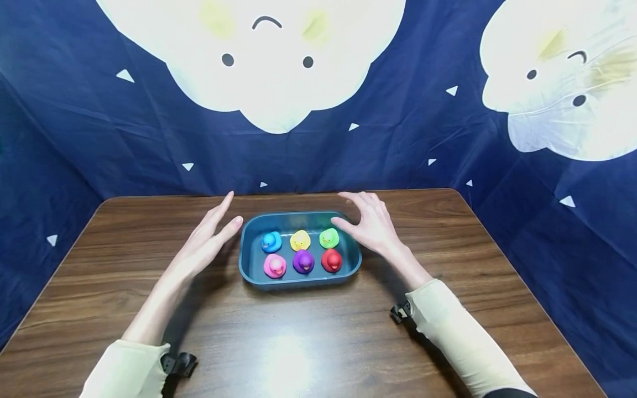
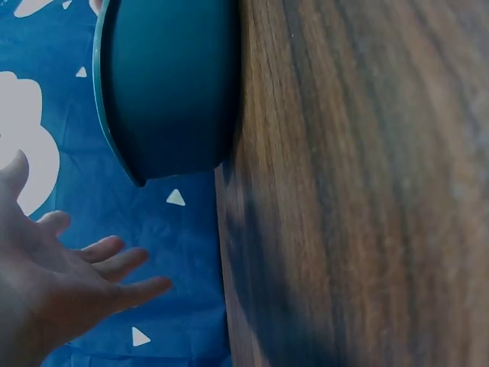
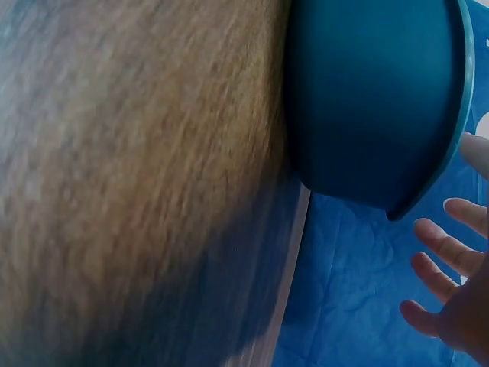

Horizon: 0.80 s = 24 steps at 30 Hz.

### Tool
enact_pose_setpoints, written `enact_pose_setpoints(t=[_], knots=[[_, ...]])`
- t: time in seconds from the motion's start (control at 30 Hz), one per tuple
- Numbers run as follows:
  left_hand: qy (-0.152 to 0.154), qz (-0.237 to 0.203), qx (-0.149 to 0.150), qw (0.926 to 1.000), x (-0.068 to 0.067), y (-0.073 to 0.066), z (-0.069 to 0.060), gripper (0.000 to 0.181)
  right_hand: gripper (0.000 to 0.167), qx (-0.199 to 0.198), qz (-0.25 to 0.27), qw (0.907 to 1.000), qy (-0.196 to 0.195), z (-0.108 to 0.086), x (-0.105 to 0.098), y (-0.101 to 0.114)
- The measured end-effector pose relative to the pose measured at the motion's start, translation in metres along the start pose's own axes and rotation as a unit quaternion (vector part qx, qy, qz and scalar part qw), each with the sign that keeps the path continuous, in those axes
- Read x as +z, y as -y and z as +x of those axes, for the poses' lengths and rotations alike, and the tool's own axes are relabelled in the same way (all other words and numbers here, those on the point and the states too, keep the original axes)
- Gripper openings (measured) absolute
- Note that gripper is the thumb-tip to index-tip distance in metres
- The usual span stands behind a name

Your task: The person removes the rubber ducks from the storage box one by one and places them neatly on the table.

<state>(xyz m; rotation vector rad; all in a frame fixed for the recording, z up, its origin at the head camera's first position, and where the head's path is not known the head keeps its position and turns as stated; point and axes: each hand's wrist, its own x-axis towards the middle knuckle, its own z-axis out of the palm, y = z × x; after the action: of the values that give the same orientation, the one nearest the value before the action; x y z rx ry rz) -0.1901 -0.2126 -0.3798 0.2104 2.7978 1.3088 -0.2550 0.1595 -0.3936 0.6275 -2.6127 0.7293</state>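
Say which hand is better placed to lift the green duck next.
Probably the right hand: it is empty and near the green duck, at that end of the tray; the left hand is by the opposite end, with the yellow duck and blue duck between.

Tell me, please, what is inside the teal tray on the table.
The tray holds two rows: blue duck, yellow duck, green duck farther; pink duck, purple duck, red duck nearer. The floor beneath them is hidden; the right hand blocks part of the tray's right end.
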Motion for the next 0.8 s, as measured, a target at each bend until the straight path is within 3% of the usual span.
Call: enact_pose_setpoints(t=[0.37, 0.8], knots=[[0.017, -0.027, -0.014, 0.9994, 0.006, -0.002, 0.001, 0.073, 0.053, -0.018, -0.003, 0.9995, 0.026, -0.001, 0.005, 0.009], [0.061, -0.023, -0.042, 0.997, 0.008, -0.004, -0.007, 0.075, 0.045, -0.058, -0.057, 0.9949, 0.06, -0.001, 0.01, 0.017]])
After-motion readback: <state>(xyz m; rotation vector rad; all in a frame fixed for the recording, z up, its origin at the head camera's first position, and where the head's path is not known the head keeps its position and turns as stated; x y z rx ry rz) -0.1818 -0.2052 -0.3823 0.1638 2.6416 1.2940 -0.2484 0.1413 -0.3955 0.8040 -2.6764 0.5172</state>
